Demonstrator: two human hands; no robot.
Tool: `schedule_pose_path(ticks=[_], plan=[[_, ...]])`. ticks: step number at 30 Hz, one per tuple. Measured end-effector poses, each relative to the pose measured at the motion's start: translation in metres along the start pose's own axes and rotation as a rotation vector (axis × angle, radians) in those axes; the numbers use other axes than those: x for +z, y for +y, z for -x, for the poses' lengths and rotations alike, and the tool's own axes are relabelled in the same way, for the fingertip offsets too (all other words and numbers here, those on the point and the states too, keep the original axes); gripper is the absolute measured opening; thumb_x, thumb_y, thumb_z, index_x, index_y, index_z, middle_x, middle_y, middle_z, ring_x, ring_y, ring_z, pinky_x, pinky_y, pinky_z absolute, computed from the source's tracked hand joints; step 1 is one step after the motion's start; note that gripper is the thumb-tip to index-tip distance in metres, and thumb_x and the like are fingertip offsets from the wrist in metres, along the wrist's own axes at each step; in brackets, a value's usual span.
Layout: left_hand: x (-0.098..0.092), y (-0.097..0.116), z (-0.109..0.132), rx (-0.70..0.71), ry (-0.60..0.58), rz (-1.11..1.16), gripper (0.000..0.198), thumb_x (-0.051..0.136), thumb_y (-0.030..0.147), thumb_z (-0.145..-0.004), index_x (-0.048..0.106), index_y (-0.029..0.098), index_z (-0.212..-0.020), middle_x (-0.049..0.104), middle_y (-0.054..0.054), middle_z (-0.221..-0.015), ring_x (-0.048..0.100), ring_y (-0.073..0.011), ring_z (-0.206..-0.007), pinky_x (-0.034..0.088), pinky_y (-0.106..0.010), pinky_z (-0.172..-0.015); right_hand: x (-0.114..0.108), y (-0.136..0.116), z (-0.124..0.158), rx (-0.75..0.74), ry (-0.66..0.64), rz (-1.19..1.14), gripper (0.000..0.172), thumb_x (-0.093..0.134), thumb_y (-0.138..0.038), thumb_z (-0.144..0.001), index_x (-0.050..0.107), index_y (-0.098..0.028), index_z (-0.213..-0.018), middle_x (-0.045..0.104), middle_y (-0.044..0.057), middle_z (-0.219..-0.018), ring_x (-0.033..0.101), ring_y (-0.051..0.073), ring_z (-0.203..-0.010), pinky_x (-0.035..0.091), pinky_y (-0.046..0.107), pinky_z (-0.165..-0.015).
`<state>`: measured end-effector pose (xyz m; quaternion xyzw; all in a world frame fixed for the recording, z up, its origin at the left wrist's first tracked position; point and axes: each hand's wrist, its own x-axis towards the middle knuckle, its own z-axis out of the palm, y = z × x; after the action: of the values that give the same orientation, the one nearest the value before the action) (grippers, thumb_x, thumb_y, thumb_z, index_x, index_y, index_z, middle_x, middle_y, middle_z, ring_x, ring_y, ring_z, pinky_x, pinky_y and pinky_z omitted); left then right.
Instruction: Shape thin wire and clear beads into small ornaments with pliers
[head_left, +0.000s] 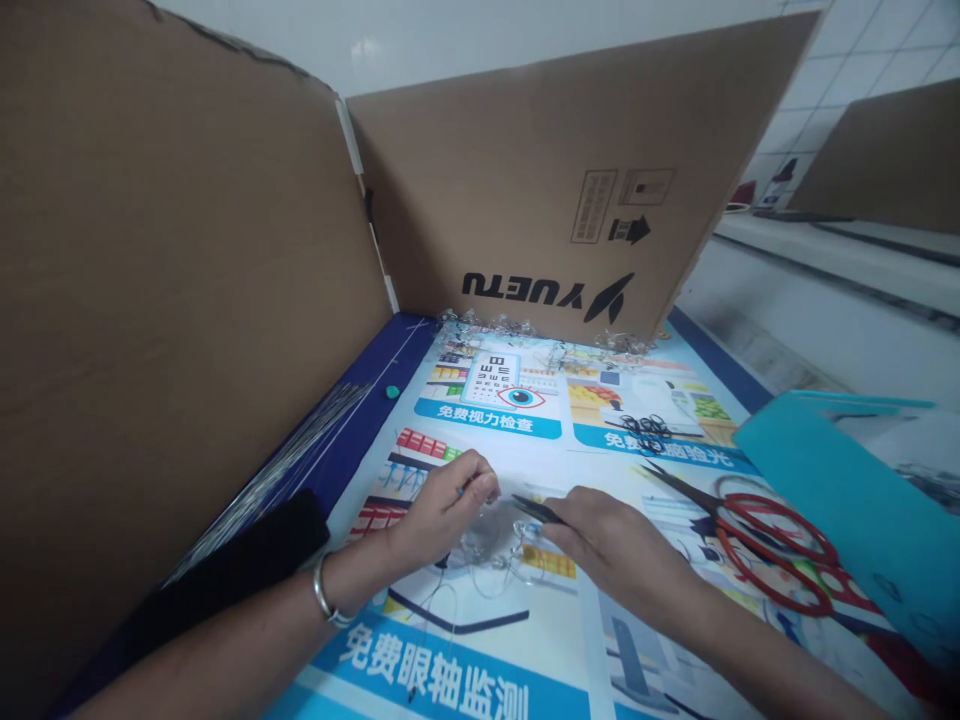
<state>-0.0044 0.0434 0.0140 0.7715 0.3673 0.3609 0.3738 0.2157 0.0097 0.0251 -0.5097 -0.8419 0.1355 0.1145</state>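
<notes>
My left hand [454,500] is closed in a pinch, thumb against the bent fingers, at the middle of the printed sheet. What it pinches is too small to make out; thin clear strands hang below it. Facing it from the right, my right hand [611,535] is closed around a small dark pointed tool [534,508] that looks like tweezers. The tool's tip points at the left fingers, a short gap away. Under both hands lies a loose tangle of fine clear wire or thread [495,560], with a thin strand trailing toward me.
Red-handled scissors [776,550] lie right of my right hand, beside a turquoise tray [847,500]. Small black loops [646,432] lie beyond. Clear coiled pieces [570,350] line the foot of the cardboard wall [525,200]. Thin rods [277,470] and a black object [247,560] are at left.
</notes>
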Motion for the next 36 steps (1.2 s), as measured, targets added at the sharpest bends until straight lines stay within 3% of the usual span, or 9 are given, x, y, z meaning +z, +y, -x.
schedule_pose_path(ticks=[7, 22, 36], plan=[[0.003, 0.003, 0.003, 0.052, 0.032, -0.106, 0.025, 0.037, 0.030, -0.093, 0.053, 0.015, -0.080, 0.054, -0.001, -0.074, 0.049, -0.0120, -0.068, 0.039, -0.023, -0.063, 0.014, -0.004, 0.002, -0.079, 0.148, 0.301, 0.022, 0.049, -0.037, -0.088, 0.060, -0.019, -0.080, 0.059, 0.005, -0.073, 0.052, 0.021, -0.069, 0.033, 0.032, -0.063], [0.001, 0.000, 0.003, 0.345, -0.028, -0.261, 0.024, 0.034, 0.023, -0.094, 0.052, 0.015, -0.080, 0.056, -0.004, -0.075, 0.050, -0.0137, -0.070, 0.041, -0.025, -0.065, 0.014, -0.004, 0.005, -0.173, 0.220, 0.271, 0.023, 0.049, -0.037, -0.088, 0.062, -0.020, -0.078, 0.060, 0.003, -0.068, 0.054, 0.018, -0.065, 0.034, 0.029, -0.061], [-0.002, -0.004, 0.001, 0.557, -0.029, -0.384, 0.027, 0.032, 0.022, -0.094, 0.052, 0.016, -0.077, 0.059, -0.004, -0.068, 0.050, -0.0141, -0.064, 0.038, -0.027, -0.061, 0.012, -0.009, 0.007, -0.179, 0.182, 0.253, 0.022, 0.050, -0.036, -0.087, 0.062, -0.020, -0.078, 0.062, 0.003, -0.069, 0.056, 0.018, -0.065, 0.036, 0.028, -0.060]])
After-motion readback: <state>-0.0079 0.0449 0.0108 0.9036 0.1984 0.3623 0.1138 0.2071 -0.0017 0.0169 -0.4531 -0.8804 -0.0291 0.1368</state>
